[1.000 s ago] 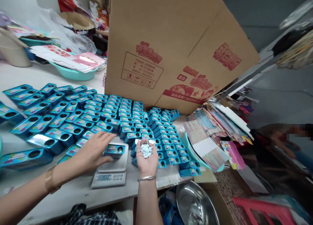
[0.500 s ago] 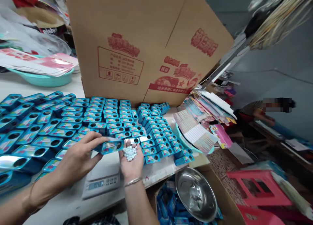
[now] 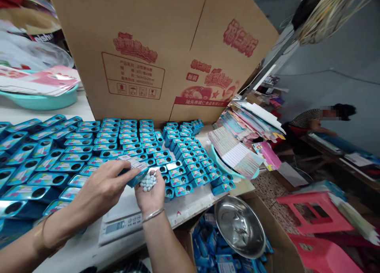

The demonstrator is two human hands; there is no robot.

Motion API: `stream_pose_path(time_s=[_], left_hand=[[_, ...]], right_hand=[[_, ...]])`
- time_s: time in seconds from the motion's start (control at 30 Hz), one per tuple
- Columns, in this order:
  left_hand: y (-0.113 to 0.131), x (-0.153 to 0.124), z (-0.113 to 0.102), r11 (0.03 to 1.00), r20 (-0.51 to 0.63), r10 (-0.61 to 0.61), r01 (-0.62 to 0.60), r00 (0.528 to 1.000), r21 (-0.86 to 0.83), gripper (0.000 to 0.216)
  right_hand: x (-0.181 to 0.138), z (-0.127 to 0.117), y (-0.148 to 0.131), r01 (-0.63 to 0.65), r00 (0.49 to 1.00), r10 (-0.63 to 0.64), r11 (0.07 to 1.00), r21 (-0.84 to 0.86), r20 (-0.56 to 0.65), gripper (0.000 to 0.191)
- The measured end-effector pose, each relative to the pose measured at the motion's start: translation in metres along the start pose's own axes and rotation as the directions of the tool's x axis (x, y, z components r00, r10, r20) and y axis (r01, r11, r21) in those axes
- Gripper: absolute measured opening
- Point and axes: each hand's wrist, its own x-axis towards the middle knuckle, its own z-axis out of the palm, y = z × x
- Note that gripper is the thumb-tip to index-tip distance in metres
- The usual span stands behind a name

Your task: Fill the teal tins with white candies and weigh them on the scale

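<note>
My left hand (image 3: 99,191) grips a small blue tin (image 3: 133,170), tilted with one end down over my right palm. My right hand (image 3: 149,195) is cupped palm up and holds a heap of small pale candies (image 3: 147,182), touching the tin's lower end. Both hands hover above a white digital scale (image 3: 121,219) at the table's front edge. Rows of matching blue tins (image 3: 130,142) with round holes cover the white table (image 3: 190,205) behind and to the left.
A big printed cardboard box (image 3: 166,51) stands behind the tins. Teal basins with printed cards sit at the far left (image 3: 41,100) and right (image 3: 234,154). Below the table edge lie a steel bowl (image 3: 239,225) and a red stool (image 3: 314,213). Another person (image 3: 314,122) sits at the far right.
My left hand lifted the tin off the scale and tipped it over the candies in my right palm. The view turned right, so the scale sits lower left.
</note>
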Motion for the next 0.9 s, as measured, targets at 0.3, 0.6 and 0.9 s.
stream_pose_path(time_s=[0.3, 0.6, 0.9], left_hand=[[0.001, -0.001, -0.009, 0.999, -0.021, -0.016, 0.015, 1.0, -0.031, 0.047], [-0.002, -0.01, -0.013, 0.954, -0.04, -0.252, 0.241, 0.967, -0.177, 0.034], [-0.001, -0.061, 0.028, 0.702, 0.231, -0.542, 0.586, 0.808, -0.405, 0.038]], right_hand=[[-0.001, 0.001, -0.001, -0.002, 1.0, 0.002, 1.0, 0.016, -0.001, 0.032], [-0.003, -0.008, -0.004, -0.017, 1.0, 0.018, 1.0, -0.013, 0.024, 0.028], [-0.006, -0.022, -0.036, 0.063, 0.998, -0.062, 0.998, -0.02, 0.032, 0.033]])
